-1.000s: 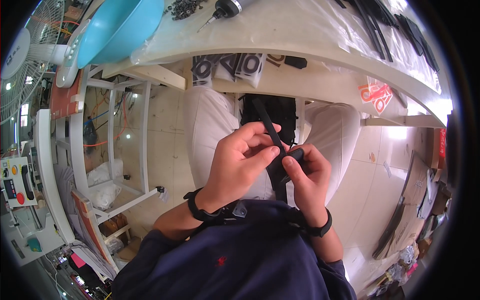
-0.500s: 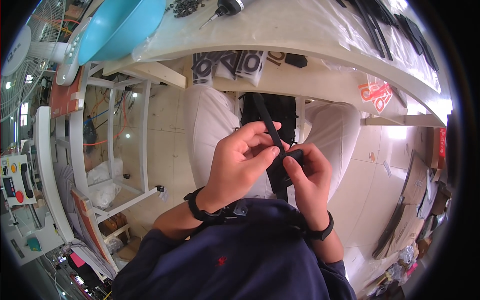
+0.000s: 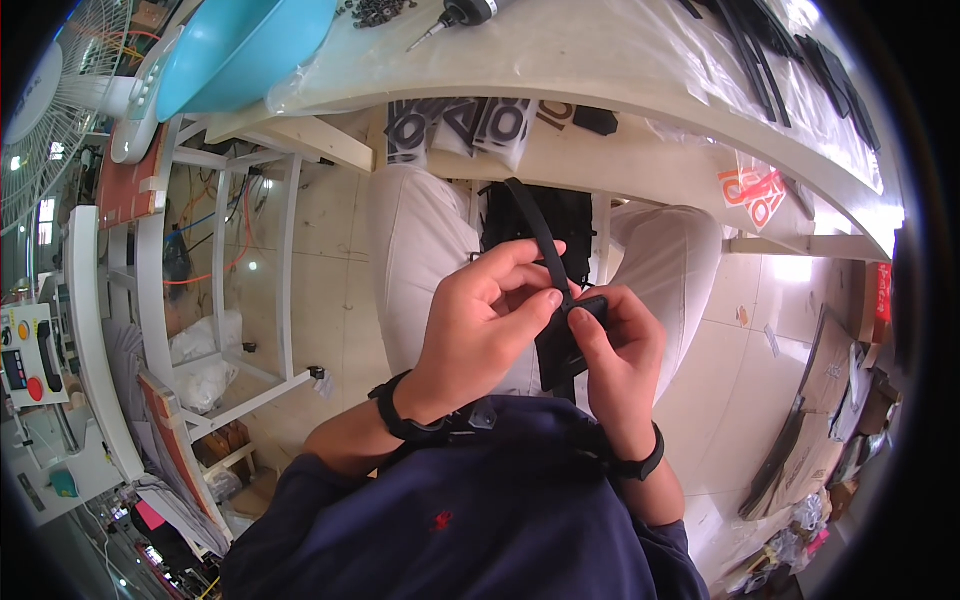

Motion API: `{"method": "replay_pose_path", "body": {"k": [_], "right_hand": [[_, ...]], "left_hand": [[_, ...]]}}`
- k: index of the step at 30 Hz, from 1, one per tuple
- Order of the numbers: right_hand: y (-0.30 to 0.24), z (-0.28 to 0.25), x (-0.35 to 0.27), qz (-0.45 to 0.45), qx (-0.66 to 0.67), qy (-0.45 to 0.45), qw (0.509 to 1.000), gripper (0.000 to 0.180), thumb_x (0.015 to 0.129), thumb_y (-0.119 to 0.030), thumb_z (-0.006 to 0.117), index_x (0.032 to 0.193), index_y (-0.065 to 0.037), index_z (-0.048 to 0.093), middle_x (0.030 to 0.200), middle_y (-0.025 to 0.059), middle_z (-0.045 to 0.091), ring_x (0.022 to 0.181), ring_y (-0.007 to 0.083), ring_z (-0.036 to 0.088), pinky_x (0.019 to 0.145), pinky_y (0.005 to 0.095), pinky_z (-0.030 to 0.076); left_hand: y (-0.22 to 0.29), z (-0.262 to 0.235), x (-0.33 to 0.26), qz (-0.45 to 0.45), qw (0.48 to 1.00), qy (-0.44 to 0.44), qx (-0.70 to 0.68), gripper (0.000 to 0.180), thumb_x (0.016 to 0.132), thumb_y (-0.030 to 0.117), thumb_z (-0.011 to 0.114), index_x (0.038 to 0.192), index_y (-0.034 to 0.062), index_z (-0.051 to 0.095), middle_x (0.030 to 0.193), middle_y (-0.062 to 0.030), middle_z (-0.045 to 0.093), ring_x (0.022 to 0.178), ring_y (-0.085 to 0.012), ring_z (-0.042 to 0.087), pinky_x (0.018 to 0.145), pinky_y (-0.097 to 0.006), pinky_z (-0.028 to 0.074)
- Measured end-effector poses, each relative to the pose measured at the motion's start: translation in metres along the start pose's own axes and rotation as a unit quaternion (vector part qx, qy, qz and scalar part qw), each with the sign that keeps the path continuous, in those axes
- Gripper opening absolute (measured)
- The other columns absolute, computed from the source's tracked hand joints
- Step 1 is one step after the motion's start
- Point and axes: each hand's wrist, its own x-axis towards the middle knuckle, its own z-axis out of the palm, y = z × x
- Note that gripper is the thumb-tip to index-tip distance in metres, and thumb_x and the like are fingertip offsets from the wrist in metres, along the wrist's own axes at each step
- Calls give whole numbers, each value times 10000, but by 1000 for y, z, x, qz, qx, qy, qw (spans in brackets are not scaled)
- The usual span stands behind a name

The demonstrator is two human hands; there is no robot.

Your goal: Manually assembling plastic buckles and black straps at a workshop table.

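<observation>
Over my lap, my left hand (image 3: 482,325) pinches a narrow black strap (image 3: 540,228) between thumb and fingers. The strap's free end rises past my fingertips in a curve toward the table. My right hand (image 3: 625,350) grips a flat black piece (image 3: 556,362) that hangs down between the hands, its thumb pressed on the upper corner. Strap and piece meet where the fingertips nearly touch; how they are joined there is hidden. Beyond the hands, a pile of black items (image 3: 500,222) lies between my knees.
The table (image 3: 590,65) ahead carries a screwdriver-like power tool (image 3: 468,12), small dark parts (image 3: 375,10), a blue basin (image 3: 240,50) and black strips (image 3: 765,75). Printed bags (image 3: 503,130) lie on the shelf below. A fan (image 3: 50,85) stands left; flattened cardboard (image 3: 805,440) lies right.
The strap's free end has bowed into a stronger curve, its tip shifting slightly left and up. Both hands keep nearly the same place and grip.
</observation>
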Motion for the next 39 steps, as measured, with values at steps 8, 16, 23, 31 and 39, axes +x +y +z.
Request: {"method": "replay_pose_path", "body": {"k": [8, 16, 23, 31, 39], "right_hand": [[-1, 4, 3, -8, -15, -6, 1000, 150, 911, -81, 683, 994, 34, 636, 811, -7, 623, 727, 44, 546, 669, 200, 448], [-3, 6, 2, 9, -49, -15, 999, 161, 919, -92, 687, 1015, 32, 651, 813, -8, 634, 713, 40, 546, 653, 197, 447], [2, 6, 4, 16, -17, -7, 1000, 144, 912, -76, 693, 1001, 30, 652, 828, -13, 635, 744, 34, 549, 670, 188, 439], [7, 7, 9, 15, 9, 8, 1000, 127, 899, -62, 692, 971, 30, 642, 816, -17, 624, 715, 31, 531, 635, 187, 420], [13, 16, 6, -14, -22, 46, 999, 86, 923, -27, 651, 985, 29, 633, 855, 12, 649, 787, 59, 587, 711, 204, 464]], "left_hand": [[-4, -2, 1, 2, 1000, 8, -1, 370, 932, -43, 592, 1298, -69, 541, 1022, -132, 719, 947, -129, 674, 845, -253, 534], [-8, -2, 2, 50, 998, 35, 27, 366, 927, -65, 583, 1291, -74, 548, 1006, -125, 717, 930, -118, 674, 824, -243, 538], [-9, -1, 3, 43, 997, 53, 30, 365, 925, -66, 585, 1288, -73, 552, 992, -117, 720, 925, -113, 673, 831, -244, 539], [-11, 0, 7, 22, 999, 24, -13, 336, 937, -37, 593, 1269, -77, 555, 1049, -108, 710, 983, -109, 657, 887, -255, 524], [-38, -2, -8, -29, 998, 46, 22, 172, 938, 25, 646, 1089, -54, 670, 1003, -66, 704, 907, -79, 634, 810, -232, 512]]}}
